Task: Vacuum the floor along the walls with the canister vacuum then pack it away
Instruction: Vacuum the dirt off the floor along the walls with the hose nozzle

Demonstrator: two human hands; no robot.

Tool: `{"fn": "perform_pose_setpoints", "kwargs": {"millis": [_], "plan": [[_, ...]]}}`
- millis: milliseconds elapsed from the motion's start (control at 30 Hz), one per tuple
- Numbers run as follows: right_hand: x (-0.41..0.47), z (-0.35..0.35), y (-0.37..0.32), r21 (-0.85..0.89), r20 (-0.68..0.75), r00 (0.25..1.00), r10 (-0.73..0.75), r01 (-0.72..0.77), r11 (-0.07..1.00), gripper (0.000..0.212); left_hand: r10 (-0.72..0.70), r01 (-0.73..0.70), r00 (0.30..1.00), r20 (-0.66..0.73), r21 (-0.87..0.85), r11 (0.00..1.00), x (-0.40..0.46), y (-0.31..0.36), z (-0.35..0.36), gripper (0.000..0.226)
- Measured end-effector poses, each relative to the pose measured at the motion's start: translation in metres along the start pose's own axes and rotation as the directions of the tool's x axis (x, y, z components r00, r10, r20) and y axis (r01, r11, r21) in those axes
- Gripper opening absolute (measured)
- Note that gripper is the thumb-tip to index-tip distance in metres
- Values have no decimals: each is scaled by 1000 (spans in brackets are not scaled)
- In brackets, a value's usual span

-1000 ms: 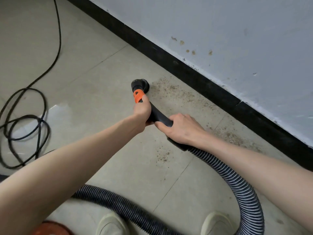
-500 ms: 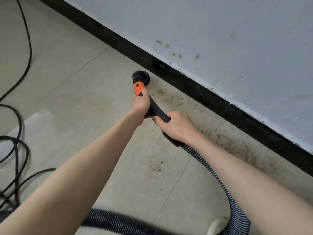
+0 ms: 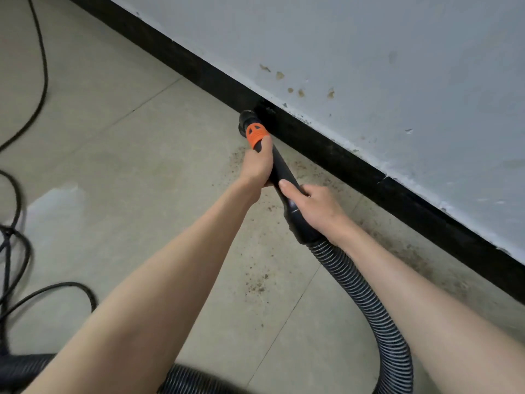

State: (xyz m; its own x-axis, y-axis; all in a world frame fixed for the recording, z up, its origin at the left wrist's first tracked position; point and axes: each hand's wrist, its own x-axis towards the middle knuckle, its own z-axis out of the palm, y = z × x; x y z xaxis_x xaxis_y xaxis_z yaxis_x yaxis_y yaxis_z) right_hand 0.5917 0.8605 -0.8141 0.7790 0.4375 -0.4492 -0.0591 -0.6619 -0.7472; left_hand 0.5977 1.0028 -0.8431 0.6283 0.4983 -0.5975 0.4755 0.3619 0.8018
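The black vacuum wand (image 3: 281, 172) with an orange collar (image 3: 256, 135) points at the black skirting board (image 3: 326, 149), and its nozzle tip (image 3: 246, 116) touches the board's base. My left hand (image 3: 257, 164) grips the wand just below the collar. My right hand (image 3: 315, 207) grips the wand's lower end, where the ribbed black hose (image 3: 366, 297) joins it. The hose curves down and back under my arms. Brown dirt specks (image 3: 257, 282) lie on the beige tiles beside the wall. The canister is out of view.
A black power cord (image 3: 17, 245) lies looped on the floor at the left, with one strand running up the far left. The stained white wall (image 3: 369, 66) runs diagonally across the right. A pale glossy patch (image 3: 54, 200) shows on the tiles.
Both hands pushed the wand forward, so the nozzle travelled from the open floor to the foot of the skirting board. The view shifted right, and the dirt patch now lies behind the nozzle.
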Motion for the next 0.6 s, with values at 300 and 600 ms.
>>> {"fn": "perform_pose_setpoints", "kwargs": {"millis": [300,600], "plan": [[-7,-18,23,377,139,989,57,-106,920,46,39,-41,998,57,36,999,-18,7,28,41],[-26,-34,30,447,266,955,128,-240,862,56,40,-42,997,65,26,999,-33,0,46,39]]}}
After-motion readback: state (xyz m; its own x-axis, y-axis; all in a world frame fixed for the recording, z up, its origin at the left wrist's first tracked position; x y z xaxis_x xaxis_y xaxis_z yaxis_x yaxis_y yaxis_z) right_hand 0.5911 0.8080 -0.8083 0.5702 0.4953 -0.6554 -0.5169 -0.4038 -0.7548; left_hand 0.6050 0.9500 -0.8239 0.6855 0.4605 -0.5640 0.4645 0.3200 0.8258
